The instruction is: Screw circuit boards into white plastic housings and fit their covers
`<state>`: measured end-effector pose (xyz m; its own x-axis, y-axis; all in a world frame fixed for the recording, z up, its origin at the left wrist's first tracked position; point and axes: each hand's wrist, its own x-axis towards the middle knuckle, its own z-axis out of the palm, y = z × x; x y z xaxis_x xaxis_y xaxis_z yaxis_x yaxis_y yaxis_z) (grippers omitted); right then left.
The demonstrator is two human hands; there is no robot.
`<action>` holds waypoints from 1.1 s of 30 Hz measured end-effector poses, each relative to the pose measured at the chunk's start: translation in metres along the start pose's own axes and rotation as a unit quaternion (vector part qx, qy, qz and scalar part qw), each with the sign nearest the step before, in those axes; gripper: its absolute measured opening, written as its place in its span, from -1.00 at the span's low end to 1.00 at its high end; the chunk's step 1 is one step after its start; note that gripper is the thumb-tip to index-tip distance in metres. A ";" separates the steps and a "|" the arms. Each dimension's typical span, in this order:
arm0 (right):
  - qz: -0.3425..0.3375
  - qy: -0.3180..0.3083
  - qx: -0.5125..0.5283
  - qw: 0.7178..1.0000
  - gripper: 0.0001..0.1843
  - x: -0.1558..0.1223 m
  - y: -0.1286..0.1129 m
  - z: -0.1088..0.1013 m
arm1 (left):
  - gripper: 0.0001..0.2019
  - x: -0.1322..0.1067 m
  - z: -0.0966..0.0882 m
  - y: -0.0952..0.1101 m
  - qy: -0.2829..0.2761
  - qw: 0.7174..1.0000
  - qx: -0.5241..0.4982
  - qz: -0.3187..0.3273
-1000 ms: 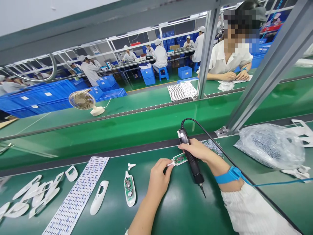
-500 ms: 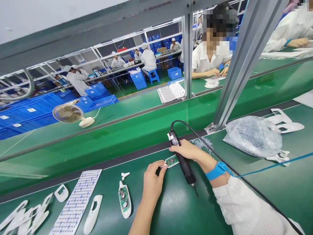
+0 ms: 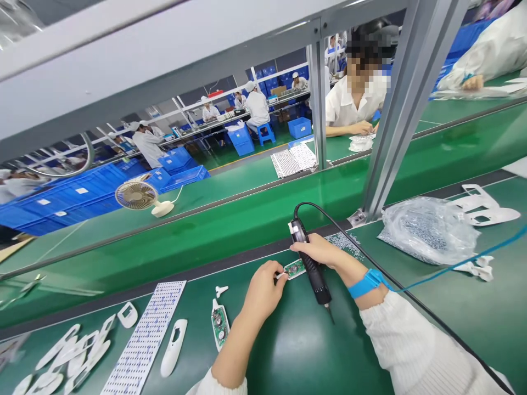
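My right hand is wrapped round a black electric screwdriver, its bit pointing down toward me above the green bench. A blue wrist strap circles that wrist. The fingers of my left hand pinch the end of a white housing with a green circuit board, partly hidden behind the screwdriver. Left of my forearm lies a second white housing with a circuit board, partly covered by the arm. A small white plastic piece sits just beyond it.
Loose screws lie beyond my right hand, beside a clear bag of screws. On the left are a white cover, a sticker sheet and several white shells. A metal post rises behind the bench; co-workers sit beyond.
The view has shifted, so the bench things on the left appear further right. My left forearm now covers part of the second housing. Both hands keep their holds.
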<state>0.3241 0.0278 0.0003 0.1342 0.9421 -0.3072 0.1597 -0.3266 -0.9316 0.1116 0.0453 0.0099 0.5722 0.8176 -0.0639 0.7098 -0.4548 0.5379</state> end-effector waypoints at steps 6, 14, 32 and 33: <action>-0.024 0.005 0.038 0.999 -0.66 -0.001 -0.006 -0.013 | -0.62 -0.010 0.004 -0.009 -0.011 0.999 -0.036 -0.017; -0.130 0.027 0.096 0.986 -0.57 -0.012 -0.020 -0.045 | -0.57 -0.005 0.021 -0.002 0.019 0.998 0.042 0.043; -0.286 0.172 0.328 0.884 -0.77 -0.031 -0.034 -0.073 | -0.54 0.185 -0.006 -0.006 0.105 0.990 0.090 0.005; -0.298 0.187 0.334 0.874 -0.80 -0.031 -0.035 -0.074 | -0.59 0.159 -0.008 -0.006 0.098 0.992 0.082 0.024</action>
<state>0.3865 0.0039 0.0565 0.5521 0.7984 0.2403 -0.2801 0.4490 -0.8485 0.1954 0.1807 0.0035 0.5279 0.8389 0.1323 0.7496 -0.5335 0.3917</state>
